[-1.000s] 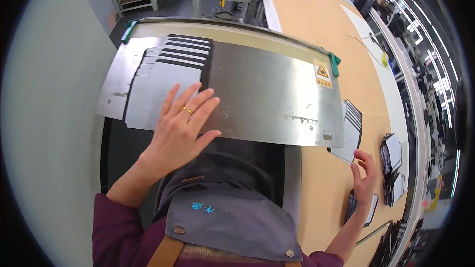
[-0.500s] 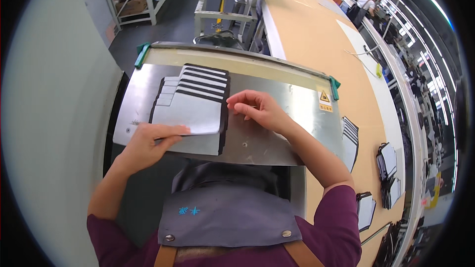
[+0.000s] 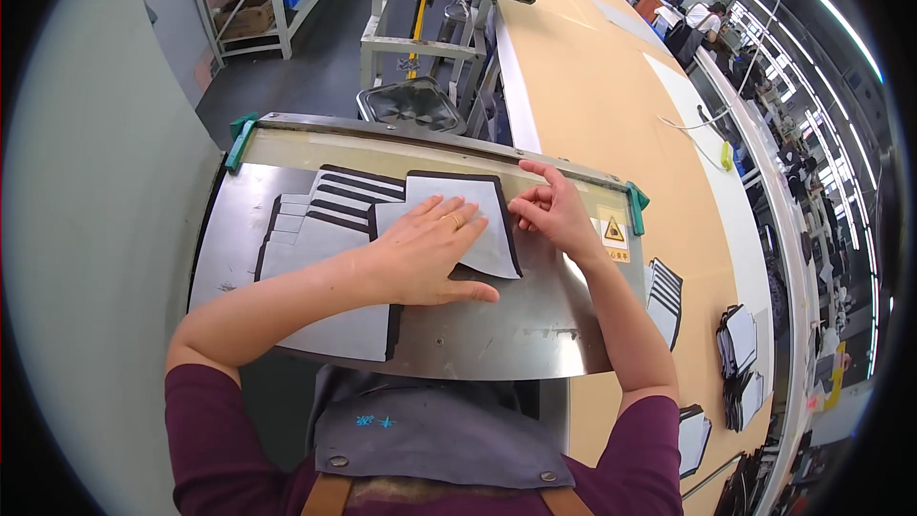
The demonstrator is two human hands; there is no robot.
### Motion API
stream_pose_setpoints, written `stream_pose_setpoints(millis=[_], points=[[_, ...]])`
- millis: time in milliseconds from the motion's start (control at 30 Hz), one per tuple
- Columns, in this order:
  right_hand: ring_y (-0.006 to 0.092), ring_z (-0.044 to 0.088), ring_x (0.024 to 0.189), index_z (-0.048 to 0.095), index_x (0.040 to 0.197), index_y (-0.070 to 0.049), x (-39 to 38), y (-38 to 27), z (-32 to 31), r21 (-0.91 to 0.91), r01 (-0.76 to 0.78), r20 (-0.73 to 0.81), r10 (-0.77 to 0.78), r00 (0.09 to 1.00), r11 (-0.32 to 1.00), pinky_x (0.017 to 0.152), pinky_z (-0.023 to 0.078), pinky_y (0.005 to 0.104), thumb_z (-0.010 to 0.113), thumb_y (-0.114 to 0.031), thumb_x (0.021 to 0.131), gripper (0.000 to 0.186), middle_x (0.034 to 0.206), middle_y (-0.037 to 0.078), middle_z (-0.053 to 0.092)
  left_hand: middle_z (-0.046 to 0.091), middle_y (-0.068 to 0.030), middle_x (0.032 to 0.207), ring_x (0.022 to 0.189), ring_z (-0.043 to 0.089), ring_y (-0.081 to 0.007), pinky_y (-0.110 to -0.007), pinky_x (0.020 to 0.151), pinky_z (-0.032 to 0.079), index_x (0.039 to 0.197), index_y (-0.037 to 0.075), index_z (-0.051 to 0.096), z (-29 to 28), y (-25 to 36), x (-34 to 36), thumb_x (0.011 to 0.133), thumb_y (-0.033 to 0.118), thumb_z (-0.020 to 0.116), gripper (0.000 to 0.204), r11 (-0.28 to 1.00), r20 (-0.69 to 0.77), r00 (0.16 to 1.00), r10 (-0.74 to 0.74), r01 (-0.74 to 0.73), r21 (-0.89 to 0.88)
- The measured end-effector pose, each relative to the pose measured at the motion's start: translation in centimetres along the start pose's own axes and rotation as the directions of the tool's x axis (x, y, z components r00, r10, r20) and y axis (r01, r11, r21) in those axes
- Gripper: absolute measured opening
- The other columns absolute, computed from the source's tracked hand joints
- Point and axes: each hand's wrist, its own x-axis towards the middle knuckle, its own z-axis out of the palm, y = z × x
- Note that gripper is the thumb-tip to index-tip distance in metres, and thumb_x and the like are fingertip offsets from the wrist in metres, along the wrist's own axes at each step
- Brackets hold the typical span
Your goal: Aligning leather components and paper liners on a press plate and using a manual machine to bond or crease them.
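My left hand (image 3: 430,244) lies flat, fingers stretched out, on a light grey, black-edged cut panel (image 3: 482,207). This panel rests partly over the right side of a fanned stack of similar pieces (image 3: 334,337), whose upper part shows black and white stripes. Just beyond the panel's right edge, my right hand (image 3: 559,215) is raised with its index finger stretched out and the other fingers bent. I see nothing held in it; whether its fingertips touch the edge, I cannot tell. Underneath is a shiny metal plate (image 3: 478,334).
A metal bar (image 3: 382,132) with green end pieces (image 3: 241,141) crosses the plate's far side. A warning sticker (image 3: 614,232) is at right. Striped pieces (image 3: 664,301) and more stacks (image 3: 737,339) lie on the long tan table (image 3: 611,96). A stool (image 3: 411,103) stands beyond.
A separate panel now lies at the stack's upper right. My left hand has moved from the stack's near edge onto it. My right hand has shifted right, its index finger now raised. The view has tilted.
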Motion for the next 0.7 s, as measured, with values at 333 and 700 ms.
stream_pose_setpoints(millis=[333, 700], points=[[0.0272, 0.062, 0.107, 0.061, 0.123, -0.006, -1.4, -1.2, 0.8, -0.498, 0.381, -0.020, -0.449, 0.893, 0.779, 0.088, 0.052, 0.0367, 0.067, -0.012, 0.090, 0.034, 0.115, 0.012, 0.065, 0.031, -0.0252, 0.154, 0.146, 0.025, -0.0373, -0.045, 0.121, 0.019, 0.145, -0.006, 0.035, 0.4, -3.8, 2.0, 0.089, 0.072, 0.047, 0.097, 0.998, 0.205, 0.978, -0.042, 0.051, -0.043], [0.0322, 0.044, 0.134, 0.052, 0.135, 0.000, -1.1, 0.8, 1.1, -0.792, 0.363, 0.135, -0.439, 0.888, 0.491, 0.113, 0.032, 0.0463, 0.060, -0.036, 0.095, 0.054, 0.143, 0.017, 0.048, 0.032, -0.0209, 0.155, 0.147, 0.025, -0.0319, -0.046, 0.122, 0.014, 0.145, -0.006, 0.035, 1.0, -4.9, 1.7, 0.088, 0.066, 0.053, 0.094, 0.992, 0.114, 0.988, -0.102, 0.093, 0.084]])
